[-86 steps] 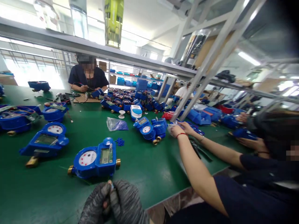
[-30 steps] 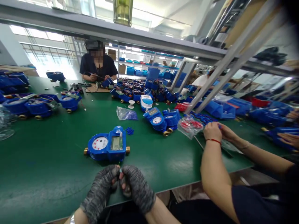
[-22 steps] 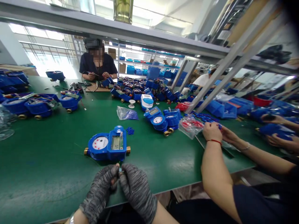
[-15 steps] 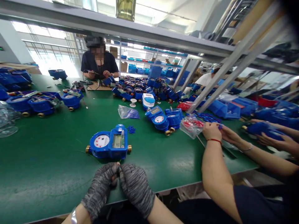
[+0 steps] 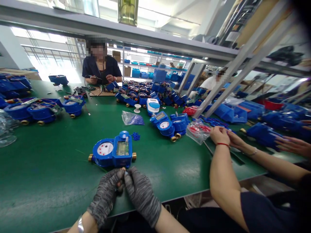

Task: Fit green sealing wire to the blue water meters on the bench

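Both hands wear grey knitted gloves with bare fingertips and meet at the front of the green table. My left hand (image 5: 105,192) is pinched at the end of a thin green wire (image 5: 103,169) that trails beside a water meter. My right hand (image 5: 142,194) pinches against it; a tiny pale-blue bit shows between the fingertips, too small to name. Just beyond lies the blue water meter (image 5: 110,150), with a round dial, a small display and brass ends. Small blue pieces (image 5: 136,136) lie in a heap behind its right end.
More water meters (image 5: 165,124) stand behind, near a white spool (image 5: 137,108) and a plastic bag (image 5: 132,118) of blue bits. At right, a co-worker's hands (image 5: 221,135) work by a bag of red parts (image 5: 198,129). Another person sits across the table (image 5: 48,181). A shelf beam (image 5: 102,30) crosses overhead.
My hands stay pinched together in nearly the same place. The view has shifted slightly. At far right, a co-worker's hand has drawn back from a blue meter.
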`<state>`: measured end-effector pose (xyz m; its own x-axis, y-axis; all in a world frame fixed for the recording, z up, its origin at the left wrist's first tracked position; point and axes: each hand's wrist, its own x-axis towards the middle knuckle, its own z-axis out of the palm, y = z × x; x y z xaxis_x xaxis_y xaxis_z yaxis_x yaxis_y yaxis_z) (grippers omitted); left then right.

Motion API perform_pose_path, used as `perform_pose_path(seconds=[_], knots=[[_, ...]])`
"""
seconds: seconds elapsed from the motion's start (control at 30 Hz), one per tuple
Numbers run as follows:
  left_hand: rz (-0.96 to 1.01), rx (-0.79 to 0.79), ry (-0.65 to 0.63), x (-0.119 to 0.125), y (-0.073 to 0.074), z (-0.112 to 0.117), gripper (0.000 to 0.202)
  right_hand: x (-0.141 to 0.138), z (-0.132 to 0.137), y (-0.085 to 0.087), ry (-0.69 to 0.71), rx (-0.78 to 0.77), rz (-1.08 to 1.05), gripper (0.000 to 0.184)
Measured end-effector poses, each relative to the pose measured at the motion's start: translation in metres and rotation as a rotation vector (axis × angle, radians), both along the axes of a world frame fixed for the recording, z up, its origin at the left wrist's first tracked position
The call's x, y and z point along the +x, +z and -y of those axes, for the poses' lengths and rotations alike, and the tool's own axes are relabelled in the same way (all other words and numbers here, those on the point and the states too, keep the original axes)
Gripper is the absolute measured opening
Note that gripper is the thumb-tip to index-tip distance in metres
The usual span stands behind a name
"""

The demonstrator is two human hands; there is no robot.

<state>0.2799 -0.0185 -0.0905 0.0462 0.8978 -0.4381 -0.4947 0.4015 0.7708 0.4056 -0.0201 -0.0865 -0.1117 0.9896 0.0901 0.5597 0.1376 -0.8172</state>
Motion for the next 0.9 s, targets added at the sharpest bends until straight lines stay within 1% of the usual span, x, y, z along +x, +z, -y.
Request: perform_pose_path(seconds=[0.07,0.1,0.13,0.17,0.23,0.33,0.37,0.4,0.43,0.47,0.53,0.57,0.6,0.63,0.67,0.73,0.8,0.83,0.87,0.9], knots=[[0.01,-0.023,-0.01,0.0,-0.001,-0.001,0.042,0.0,0.002,-0.002,0.02,0.134,0.11,0.031],[0.012,-0.032,-0.011,0.0,-0.001,-0.001,0.043,-0.001,0.002,-0.004,0.022,0.174,0.13,0.032],[0.012,-0.038,-0.01,0.0,0.0,-0.001,0.043,-0.002,0.001,-0.005,0.007,0.181,0.107,0.032],[0.01,-0.039,-0.007,0.001,0.0,-0.002,0.042,-0.003,-0.001,-0.006,-0.012,0.131,0.032,0.032],[0.005,-0.03,-0.006,0.004,0.001,-0.003,0.041,-0.004,-0.004,-0.006,-0.022,-0.044,-0.155,0.036],[-0.003,-0.01,-0.02,0.007,0.0,-0.003,0.039,-0.001,-0.007,0.0,0.076,-0.317,-0.324,0.045],[-0.007,-0.005,-0.022,0.007,-0.001,-0.003,0.039,0.003,-0.009,0.004,0.11,-0.365,-0.338,0.044],[-0.014,0.0,-0.021,0.006,-0.002,-0.003,0.039,0.008,-0.011,0.008,0.124,-0.359,-0.333,0.041],[-0.022,0.003,-0.018,0.004,-0.002,-0.002,0.04,0.014,-0.015,0.012,0.118,-0.317,-0.319,0.038],[-0.031,0.005,-0.017,0.0,-0.001,-0.001,0.041,0.021,-0.021,0.017,0.091,-0.241,-0.293,0.034],[-0.049,0.005,-0.027,-0.012,0.004,0.002,0.042,0.034,-0.037,0.027,-0.008,-0.044,-0.232,0.029],[-0.082,0.005,-0.03,-0.02,0.007,0.005,0.043,0.038,-0.047,0.031,-0.052,0.025,-0.244,0.026],[-0.129,0.009,-0.027,-0.03,0.011,0.008,0.043,0.04,-0.056,0.036,-0.07,0.054,-0.289,0.027],[-0.189,0.013,-0.015,-0.041,0.015,0.011,0.044,0.04,-0.064,0.04,-0.052,0.05,-0.345,0.031],[-0.258,0.019,0.015,-0.052,0.018,0.015,0.044,0.037,-0.07,0.043,-0.002,0.026,-0.395,0.038],[-0.358,0.019,0.098,-0.07,0.023,0.023,0.046,0.025,-0.074,0.05,0.165,-0.071,-0.48,0.052],[-0.432,0.051,0.225,-0.082,0.023,0.033,0.051,0.008,-0.068,0.053,0.334,-0.171,-0.545,0.056],[-0.48,0.094,0.295,-0.084,0.022,0.037,0.054,-0.001,-0.062,0.054,0.382,-0.194,-0.581,0.056],[-0.53,0.15,0.353,-0.086,0.02,0.04,0.058,-0.01,-0.056,0.054,0.399,-0.194,-0.611,0.055],[-0.574,0.203,0.389,-0.086,0.018,0.042,0.061,-0.019,-0.051,0.052,0.386,-0.179,-0.621,0.054]])
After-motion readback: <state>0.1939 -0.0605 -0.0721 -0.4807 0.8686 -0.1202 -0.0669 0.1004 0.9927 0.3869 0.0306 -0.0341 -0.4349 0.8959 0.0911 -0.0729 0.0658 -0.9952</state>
